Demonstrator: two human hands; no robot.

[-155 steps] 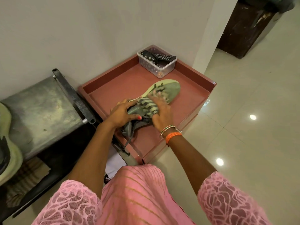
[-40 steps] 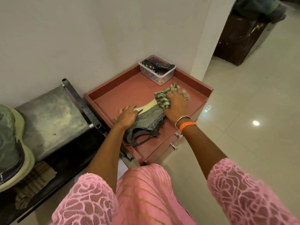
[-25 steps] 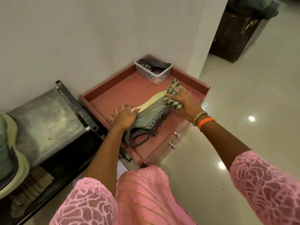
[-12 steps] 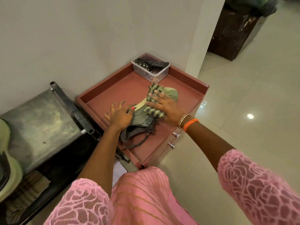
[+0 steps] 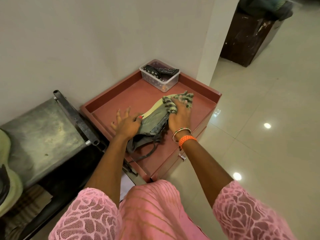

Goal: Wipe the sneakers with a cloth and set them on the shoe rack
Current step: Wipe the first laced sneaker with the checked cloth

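Pressing a striped green cloth (image 5: 174, 103) against the grey-green sneaker (image 5: 154, 120), the right hand (image 5: 179, 116) clamps it. Left hand (image 5: 126, 122), fingers spread, steadies the heel on the red bench (image 5: 121, 101)

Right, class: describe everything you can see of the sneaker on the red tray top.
The sneaker is grey-green, fabric-looking, with a pale yellow-green sole. It lies tipped on its side on the red tray top, toe toward the clear box, sole edge facing the wall. Its dark laces hang loose near the heel. The left hand steadies the heel end; the right hand presses a striped cloth on the toe.
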